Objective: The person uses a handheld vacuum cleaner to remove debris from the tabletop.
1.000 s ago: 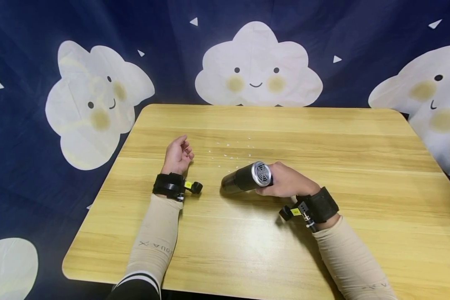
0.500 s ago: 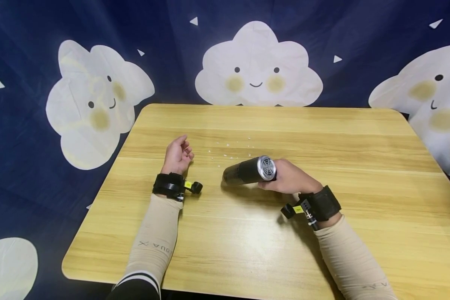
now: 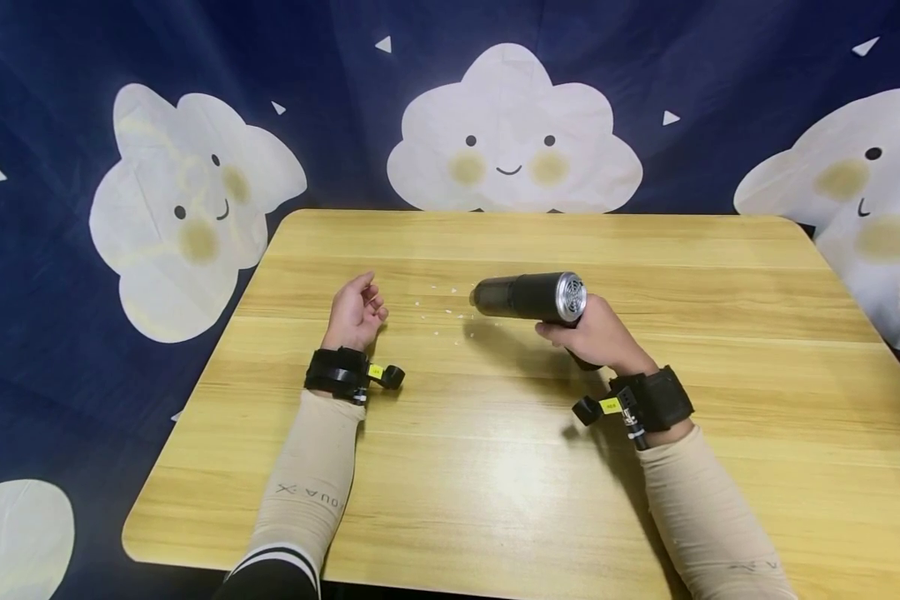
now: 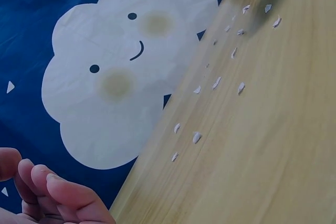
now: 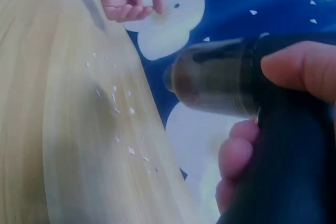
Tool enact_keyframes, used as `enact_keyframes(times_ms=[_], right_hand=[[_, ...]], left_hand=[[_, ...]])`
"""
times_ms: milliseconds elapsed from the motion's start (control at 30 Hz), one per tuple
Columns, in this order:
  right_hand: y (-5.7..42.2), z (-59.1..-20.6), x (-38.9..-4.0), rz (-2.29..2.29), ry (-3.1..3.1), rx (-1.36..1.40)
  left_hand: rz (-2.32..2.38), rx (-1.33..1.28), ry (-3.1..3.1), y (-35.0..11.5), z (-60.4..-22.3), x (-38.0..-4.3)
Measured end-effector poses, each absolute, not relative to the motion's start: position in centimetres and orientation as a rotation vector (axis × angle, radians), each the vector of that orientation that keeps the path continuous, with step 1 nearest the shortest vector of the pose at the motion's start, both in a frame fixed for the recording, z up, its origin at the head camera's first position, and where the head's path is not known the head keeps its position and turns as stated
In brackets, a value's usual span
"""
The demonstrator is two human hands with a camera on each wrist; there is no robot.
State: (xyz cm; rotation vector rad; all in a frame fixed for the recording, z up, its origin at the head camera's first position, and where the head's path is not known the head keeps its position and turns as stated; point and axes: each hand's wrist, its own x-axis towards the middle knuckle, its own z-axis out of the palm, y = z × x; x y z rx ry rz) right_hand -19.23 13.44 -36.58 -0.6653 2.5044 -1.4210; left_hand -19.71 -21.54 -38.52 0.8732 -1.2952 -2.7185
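- Basically, the black handheld device (image 3: 521,297) was above the middle of the table (image 3: 420,500); shadow fell separate from it, so it looked lifted.
- Long axis ran roughly left-right in the head view: nozzle (image 5: 168,78) end left, silver vent (image 3: 572,297) end right.
- Right hand (image 3: 596,336) had its fingers wrapped round the handle; from that grip the nozzle lay out to the left.
- White scraps (image 4: 197,137) were scattered on the table, mostly left of the nozzle. Nozzle-to-scraps offset was the one that mattered, my read.
- Left hand (image 3: 356,315) was just beside the scatter's left side, fingers loosely curled, nothing held. Nearer to most scraps than the right; device made up that reach.
- Vs a second ago: device sat farther from the person and more to the right, axis nearer straight across. Left hand looked unmoved.
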Motion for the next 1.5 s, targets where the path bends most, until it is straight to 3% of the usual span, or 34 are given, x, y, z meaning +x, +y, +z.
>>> enact_keyframes(times_ms=[600, 1500], right_hand=[[14.3, -37.3, -20.4, -1.707, 2.350, -0.292], [14.3, -37.7, -20.4, -1.567, 2.301, -0.288]], left_hand=[[-2.723, 0.871, -1.306, -21.5, -38.8, -19.8], [-2.721, 0.855, -1.286, -21.6, -38.6, -19.5]])
